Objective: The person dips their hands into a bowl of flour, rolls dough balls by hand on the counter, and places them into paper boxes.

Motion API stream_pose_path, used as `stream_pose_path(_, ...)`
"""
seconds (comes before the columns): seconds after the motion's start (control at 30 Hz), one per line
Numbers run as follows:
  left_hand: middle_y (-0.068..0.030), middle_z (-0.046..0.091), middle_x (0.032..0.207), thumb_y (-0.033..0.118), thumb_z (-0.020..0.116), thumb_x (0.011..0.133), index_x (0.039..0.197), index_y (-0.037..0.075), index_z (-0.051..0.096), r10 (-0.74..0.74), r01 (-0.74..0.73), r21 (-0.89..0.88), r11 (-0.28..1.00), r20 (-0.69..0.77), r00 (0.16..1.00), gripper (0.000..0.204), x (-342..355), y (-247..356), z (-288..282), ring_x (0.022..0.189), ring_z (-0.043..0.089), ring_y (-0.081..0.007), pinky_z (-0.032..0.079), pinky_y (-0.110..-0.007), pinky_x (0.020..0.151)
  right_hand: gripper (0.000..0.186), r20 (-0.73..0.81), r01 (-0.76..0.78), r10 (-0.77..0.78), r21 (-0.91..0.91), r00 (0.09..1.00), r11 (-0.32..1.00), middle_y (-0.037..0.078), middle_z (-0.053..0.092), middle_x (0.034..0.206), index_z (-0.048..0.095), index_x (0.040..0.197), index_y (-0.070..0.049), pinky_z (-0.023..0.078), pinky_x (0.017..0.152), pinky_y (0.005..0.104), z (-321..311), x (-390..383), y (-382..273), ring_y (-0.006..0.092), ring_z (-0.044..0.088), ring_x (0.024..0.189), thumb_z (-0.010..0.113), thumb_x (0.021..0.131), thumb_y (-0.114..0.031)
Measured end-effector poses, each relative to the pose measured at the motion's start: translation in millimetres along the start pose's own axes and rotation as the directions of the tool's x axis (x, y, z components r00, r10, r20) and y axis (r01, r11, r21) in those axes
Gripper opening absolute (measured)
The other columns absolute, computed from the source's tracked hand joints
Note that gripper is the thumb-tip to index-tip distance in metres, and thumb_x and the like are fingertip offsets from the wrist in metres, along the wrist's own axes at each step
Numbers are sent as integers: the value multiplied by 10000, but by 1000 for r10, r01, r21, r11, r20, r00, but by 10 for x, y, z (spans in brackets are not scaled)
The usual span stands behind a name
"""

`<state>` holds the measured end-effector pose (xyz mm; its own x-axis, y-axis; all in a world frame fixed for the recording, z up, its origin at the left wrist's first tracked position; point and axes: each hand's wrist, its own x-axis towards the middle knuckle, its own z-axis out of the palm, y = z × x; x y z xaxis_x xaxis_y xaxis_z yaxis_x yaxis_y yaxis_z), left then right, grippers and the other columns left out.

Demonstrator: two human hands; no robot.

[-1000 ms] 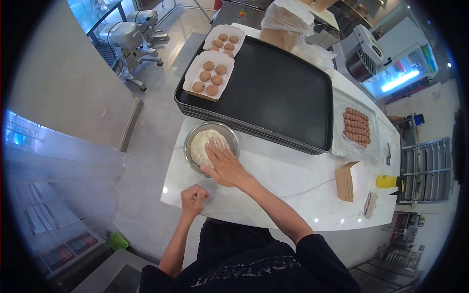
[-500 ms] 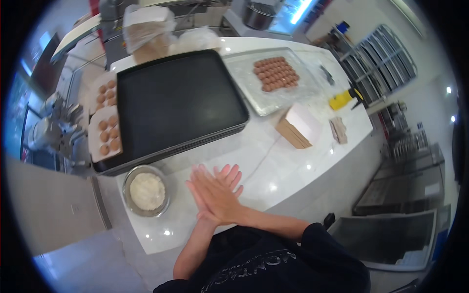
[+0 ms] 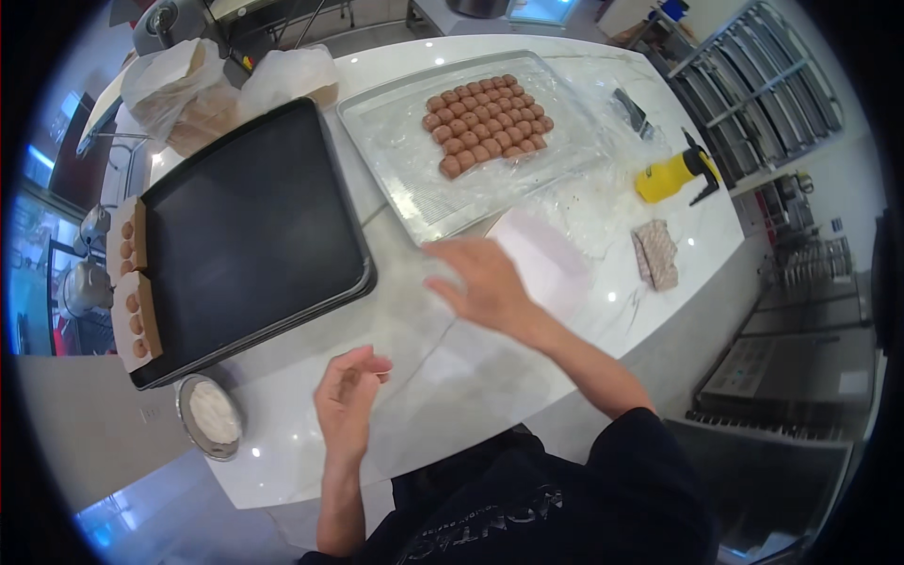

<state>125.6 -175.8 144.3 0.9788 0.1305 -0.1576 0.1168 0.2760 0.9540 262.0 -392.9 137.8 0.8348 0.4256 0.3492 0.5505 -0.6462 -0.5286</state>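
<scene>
Above the table's front part, my left hand (image 3: 348, 403) has its fingers loosely bent and holds nothing that I can see. My right hand (image 3: 482, 285) reaches farther forward, slightly blurred, its thumb apart from the fingers and nothing in it. Just beyond and to the right of it is an open paper box (image 3: 544, 266) with a pale pink inside, partly covered by the hand. Behind these, a silver tray (image 3: 394, 169) lined with clear plastic film bears rows of brown dough-like balls (image 3: 485, 122).
Stacked black baking trays (image 3: 250, 226) fill the left side, with cartons of brown balls (image 3: 137, 325) on their left edge. A bowl of white powder (image 3: 215, 414) stands at the front left corner. On the right are a yellow spray bottle (image 3: 664, 179) and a folded cloth (image 3: 656, 254).
My hands were pressed together and have come apart. The right one has moved forward and right to the paper box; the left one has moved slightly left and nearer. The view has shifted rightward.
</scene>
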Motion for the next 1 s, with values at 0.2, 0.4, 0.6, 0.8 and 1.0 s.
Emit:
stream_pose_path(0.2, -34, 630, 685, 75, 668, 918, 740, -6, 632, 111, -88, 334, 938, -50, 993, 199, 1153, -163, 893, 640, 549, -62, 447, -221, 598, 212, -132, -84, 69, -117, 989, 990, 122, 713, 967, 727, 1053, -99, 497, 830, 442, -684, 414, 1931, 334, 648, 912, 683, 868, -193)
stream_pose_path(0.4, -45, 661, 738, 176, 667, 934, 825, -17, 660, 161, -176, 576, 798, 77, 984, 222, 2348, -289, 1831, 676, 580, -78, 455, -239, 580, 179, -145, -242, 216, -199, 966, 950, 154, 701, 902, 724, 1000, -96, 506, 836, 464, -1019, 943, 3505, 368, 643, 955, 598, 902, -177)
stream_pose_path(0.6, -79, 707, 867, 161, 681, 905, 944, -1, 699, 157, -248, 685, 685, 194, 968, 167, 2884, -569, 2199, 773, 654, -157, 521, -297, 677, 339, 84, -593, 662, -370, 745, 715, 199, 689, 1076, 695, 1068, -34, 520, 907, 476, -765, 1322, 3710, 377, 640, 1079, 608, 898, -314)
stream_pose_path(0.8, -74, 711, 884, 168, 685, 907, 957, 2, 703, 118, -197, 687, 699, 161, 980, 174, 2932, -612, 2181, 791, 646, -150, 518, -295, 676, 508, 188, -688, 766, -347, 614, 637, 224, 664, 1175, 676, 1151, -5, 510, 950, 459, -671, 1371, 3690, 384, 625, 1135, 595, 904, -441)
stream_pose_path(1.0, -52, 708, 898, 186, 680, 921, 962, 17, 710, 89, -151, 704, 694, 125, 988, 176, 2890, -598, 2109, 804, 626, -123, 480, -268, 616, 477, 201, -710, 745, -225, 636, 667, 212, 688, 1113, 694, 1052, -6, 527, 912, 452, -609, 1324, 3659, 373, 646, 1087, 671, 846, -435)
